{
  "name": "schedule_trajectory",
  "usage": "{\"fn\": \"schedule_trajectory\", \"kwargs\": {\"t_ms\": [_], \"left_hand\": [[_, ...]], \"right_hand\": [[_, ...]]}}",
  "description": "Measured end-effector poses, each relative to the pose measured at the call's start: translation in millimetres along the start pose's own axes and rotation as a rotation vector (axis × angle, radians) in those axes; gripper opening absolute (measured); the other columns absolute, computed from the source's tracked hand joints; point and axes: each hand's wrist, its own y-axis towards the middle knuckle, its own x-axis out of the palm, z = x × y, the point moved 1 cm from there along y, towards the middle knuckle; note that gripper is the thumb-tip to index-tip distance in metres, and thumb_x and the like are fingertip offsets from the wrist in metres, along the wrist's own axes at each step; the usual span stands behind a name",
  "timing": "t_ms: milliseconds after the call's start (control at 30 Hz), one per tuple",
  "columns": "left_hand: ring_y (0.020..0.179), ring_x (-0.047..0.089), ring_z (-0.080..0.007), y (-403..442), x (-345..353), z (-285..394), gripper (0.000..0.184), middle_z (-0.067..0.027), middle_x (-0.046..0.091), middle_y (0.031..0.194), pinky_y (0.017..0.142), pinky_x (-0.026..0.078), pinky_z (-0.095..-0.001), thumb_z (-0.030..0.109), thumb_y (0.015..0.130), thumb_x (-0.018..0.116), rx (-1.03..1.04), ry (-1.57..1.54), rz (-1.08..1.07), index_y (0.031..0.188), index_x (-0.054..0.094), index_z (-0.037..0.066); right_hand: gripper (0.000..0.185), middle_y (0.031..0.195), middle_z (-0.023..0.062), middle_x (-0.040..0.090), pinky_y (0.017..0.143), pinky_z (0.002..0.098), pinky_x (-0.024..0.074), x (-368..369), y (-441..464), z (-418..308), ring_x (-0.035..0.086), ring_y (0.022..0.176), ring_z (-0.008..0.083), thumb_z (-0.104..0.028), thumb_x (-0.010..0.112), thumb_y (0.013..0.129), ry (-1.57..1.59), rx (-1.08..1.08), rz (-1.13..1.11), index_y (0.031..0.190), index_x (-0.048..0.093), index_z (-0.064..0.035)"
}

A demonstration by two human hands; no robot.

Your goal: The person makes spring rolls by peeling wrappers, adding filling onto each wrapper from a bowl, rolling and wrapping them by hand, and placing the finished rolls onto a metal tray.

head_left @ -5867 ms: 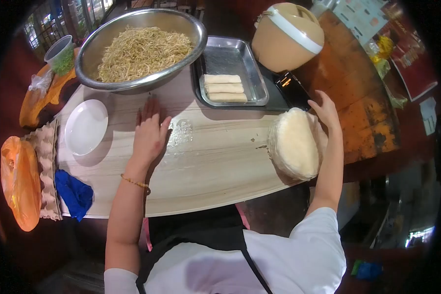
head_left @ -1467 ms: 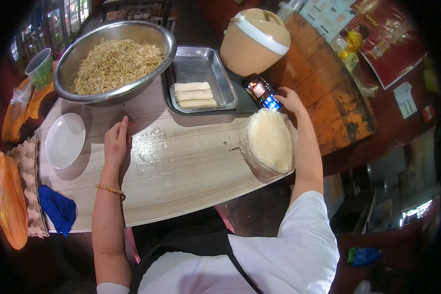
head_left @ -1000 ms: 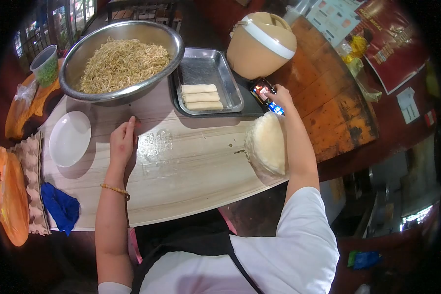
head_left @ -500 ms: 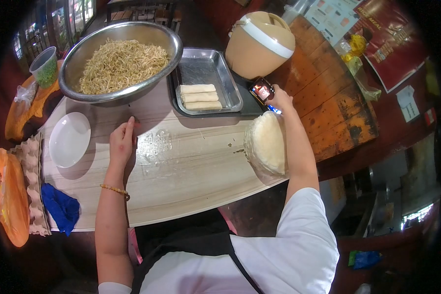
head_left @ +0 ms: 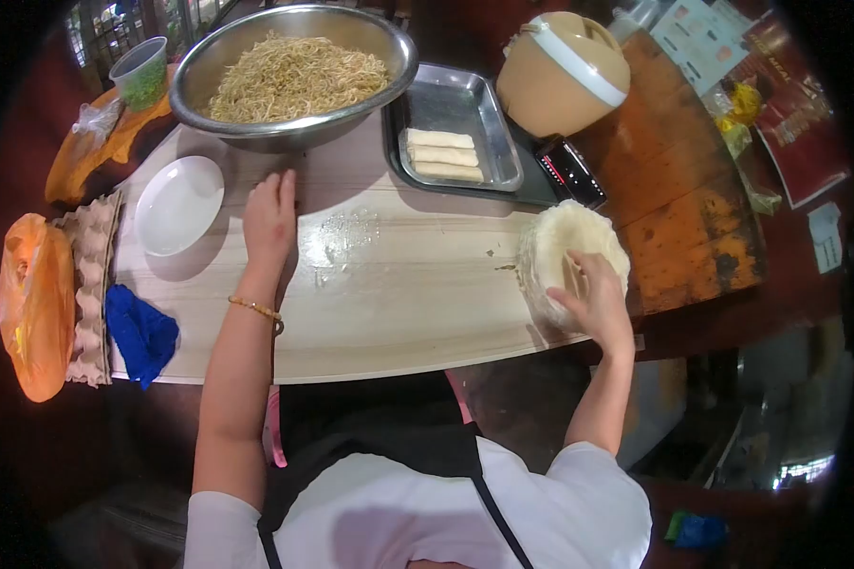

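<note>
A round stack of thin white wrappers [head_left: 562, 242] stands at the table's right edge. Over its top is my right hand [head_left: 600, 296], thumb and fingers apart, its fingertips at the upper sheet; whether they press on it I cannot tell. My left hand [head_left: 270, 216] rests on the tabletop, fingers stretched forward and holding nothing. It lies between the white oval plate [head_left: 180, 204] and a wet patch. Three pale rolls [head_left: 443, 156] lie side by side in a metal tray [head_left: 505, 156]. Behind my left hand sits a big steel bowl [head_left: 256, 135] heaped with bean sprouts [head_left: 299, 81].
A phone [head_left: 569, 171] with a lit screen lies right of the tray, near a tan jug [head_left: 560, 76]. At the left are an egg carton [head_left: 90, 284], an orange plastic bag [head_left: 36, 308], a blue cloth [head_left: 140, 332] and a tub of chopped greens [head_left: 142, 81].
My right hand has left the phone and come back toward me, onto the wrapper stack. The phone's screen now looks different. The whole view has shifted; my left hand stays on the table.
</note>
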Motion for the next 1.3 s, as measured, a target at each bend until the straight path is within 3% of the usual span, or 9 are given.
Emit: {"fn": "schedule_trajectory", "kwargs": {"t_ms": [67, 200, 433, 500, 600, 667, 833, 900, 1300], "left_hand": [[0.129, 0.044, -0.042, -7.1, 9.4, 2.9, 0.054, -0.0257, 0.048, 0.14, 0.103, 0.041, -0.0477, 0.038, 0.101, 0.044, 0.152, 0.267, -0.099, 0.14, 0.045, 0.001], [0.144, 0.025, -0.0404, -27.0, 25.8, 31.5, 0.079, -0.0287, 0.03, 0.152, 0.119, 0.018, -0.0475, 0.05, 0.097, 0.045, 0.269, 0.343, -0.195, 0.147, 0.028, -0.009], [0.14, 0.031, -0.0434, -114.8, 67.1, 149.7, 0.08, -0.0297, 0.034, 0.149, 0.118, 0.022, -0.0472, 0.041, 0.091, 0.059, 0.692, -0.2, -0.761, 0.148, 0.029, -0.005], [0.134, 0.038, -0.0441, -129.6, 55.3, 211.3, 0.079, -0.0291, 0.037, 0.146, 0.113, 0.029, -0.0471, 0.045, 0.093, 0.057, 0.68, -0.319, -1.285, 0.149, 0.029, -0.003], [0.125, 0.046, -0.0426, -164.0, 44.9, 234.4, 0.073, -0.0286, 0.045, 0.139, 0.108, 0.036, -0.0463, 0.045, 0.095, 0.057, 0.795, -0.505, -1.153, 0.147, 0.034, 0.0], [0.121, 0.051, -0.0406, -169.1, 43.6, 241.2, 0.063, -0.0255, 0.053, 0.133, 0.106, 0.039, -0.0457, 0.04, 0.096, 0.058, 0.652, -0.621, -1.477, 0.143, 0.041, 0.0], [0.115, 0.055, -0.0384, -142.9, 57.0, 220.2, 0.048, -0.0198, 0.059, 0.127, 0.101, 0.043, -0.043, 0.032, 0.095, 0.06, 0.8, -0.564, -0.95, 0.131, 0.053, 0.001], [0.112, 0.058, -0.0387, -125.2, 51.3, 217.2, 0.043, -0.0205, 0.06, 0.124, 0.098, 0.046, -0.0422, 0.029, 0.095, 0.06, 0.631, -0.571, -0.821, 0.127, 0.056, 0.001], [0.115, 0.061, -0.0317, -94.9, 28.7, 208.3, 0.04, -0.0192, 0.063, 0.123, 0.097, 0.047, -0.0371, 0.026, 0.094, 0.062, 0.376, -0.626, -0.83, 0.127, 0.059, 0.003]], "right_hand": [[0.057, 0.111, 0.0159, 0.062, 0.092, 0.0424, 0.0448, 10.6, -11.2, 0.0, 0.057, 0.104, 0.0337, -0.021, 0.081, 0.071, -0.009, -0.007, 0.034, 0.12, 0.062, -0.0001], [0.054, 0.112, 0.0147, 0.06, 0.093, 0.0419, 0.0434, 25.1, -20.6, 4.2, 0.054, 0.107, 0.0336, -0.017, 0.081, 0.07, -0.004, 0.001, 0.137, 0.118, 0.063, -0.0013], [0.027, 0.102, 0.016, 0.068, 0.087, 0.0421, 0.0482, 16.4, -22.1, 10.8, 0.061, 0.098, 0.0352, -0.014, 0.075, 0.078, 0.112, -0.009, 0.232, 0.101, 0.071, -0.0014], [0.021, 0.098, 0.0158, 0.069, 0.086, 0.0421, 0.0486, 13.2, -21.9, 10.4, 0.062, 0.095, 0.0351, -0.014, 0.073, 0.081, 0.147, 0.018, 0.222, 0.097, 0.072, -0.0015], [0.015, 0.091, 0.0151, 0.07, 0.085, 0.0416, 0.0489, 12.3, -22.1, 12.3, 0.063, 0.092, 0.0344, -0.015, 0.07, 0.084, 0.248, 0.054, 0.231, 0.091, 0.073, -0.0016], [0.014, 0.088, 0.0153, 0.07, 0.084, 0.0413, 0.049, 17.2, -21.9, 15.3, 0.063, 0.09, 0.0344, -0.014, 0.068, 0.086, 0.259, 0.042, 0.268, 0.088, 0.072, -0.0007], [0.012, 0.09, 0.0128, 0.069, 0.082, 0.0416, 0.0472, 29.6, -18.6, 19.2, 0.063, 0.09, 0.032, -0.015, 0.07, 0.082, 0.222, 0.041, 0.341, 0.088, 0.073, -0.0042], [0.012, 0.089, 0.0114, 0.069, 0.081, 0.0413, 0.0461, 33.7, -17.7, 17.0, 0.063, 0.089, 0.0307, -0.015, 0.07, 0.081, 0.16, 0.013, 0.366, 0.088, 0.073, -0.0055], [0.009, 0.084, 0.0063, 0.063, 0.077, 0.0384, 0.0415, 19.4, -3.1, 3.0, 0.06, 0.083, 0.0253, -0.006, 0.07, 0.078, 0.031, -0.048, 0.567, 0.086, 0.067, -0.0075]]}}
